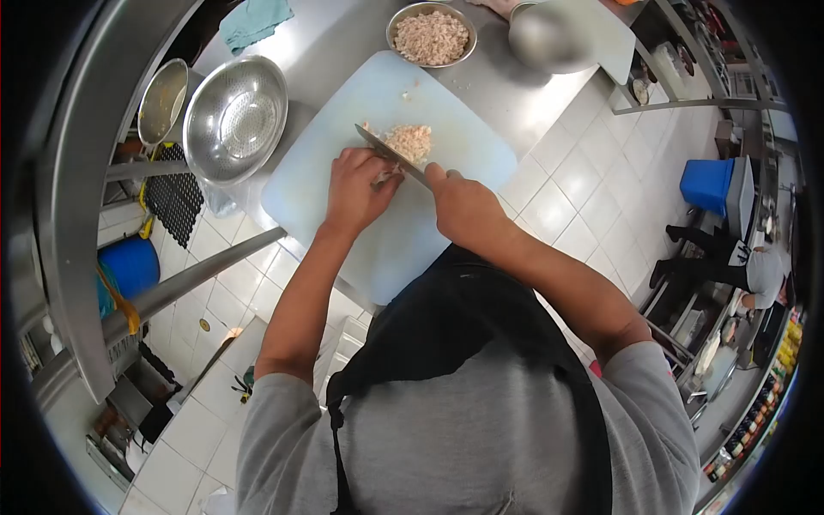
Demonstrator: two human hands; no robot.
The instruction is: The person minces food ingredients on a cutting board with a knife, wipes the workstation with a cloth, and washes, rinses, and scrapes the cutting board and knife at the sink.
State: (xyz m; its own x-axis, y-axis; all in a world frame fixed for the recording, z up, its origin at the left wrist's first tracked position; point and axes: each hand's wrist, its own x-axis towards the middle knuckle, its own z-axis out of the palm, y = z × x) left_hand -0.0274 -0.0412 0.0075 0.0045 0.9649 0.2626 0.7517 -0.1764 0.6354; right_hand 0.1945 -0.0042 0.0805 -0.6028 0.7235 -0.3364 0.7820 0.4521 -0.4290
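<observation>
Steel first: we note a metal bench (506,107) carrying a pale blue-white cutting board (343,112), set askew. At the left stand a perforated colander (236,120) and, just beside it, a deep pot (161,103), both tilted in our view. A teal cloth (255,24) lies at the far left. Beyond the board's far edge we log a round bowl (432,37) heaped with pinkish-beige chopped bits; farther right, a second metal bowl (549,39) sits by a white board (612,45). None of these stands between the hands and the chopped food.

Chopped food (408,142): a small, loose heap of fine, pale pink-orange bits near the middle of the cutting board, with stray crumbs toward the far edge. The knife (390,153) slants across its near-left side, tip to the far left. The right hand (463,204) is closed round the handle. The left hand (360,189) has its fingers curled down on a pale piece (383,175) beside the blade.

Hard to make out: the left fingers partly cover the piece, so we cannot tell its shape. The right hand hides most of the handle. The second bowl is blurred, its contents unreadable, and the teal cloth is cut off by the frame.
</observation>
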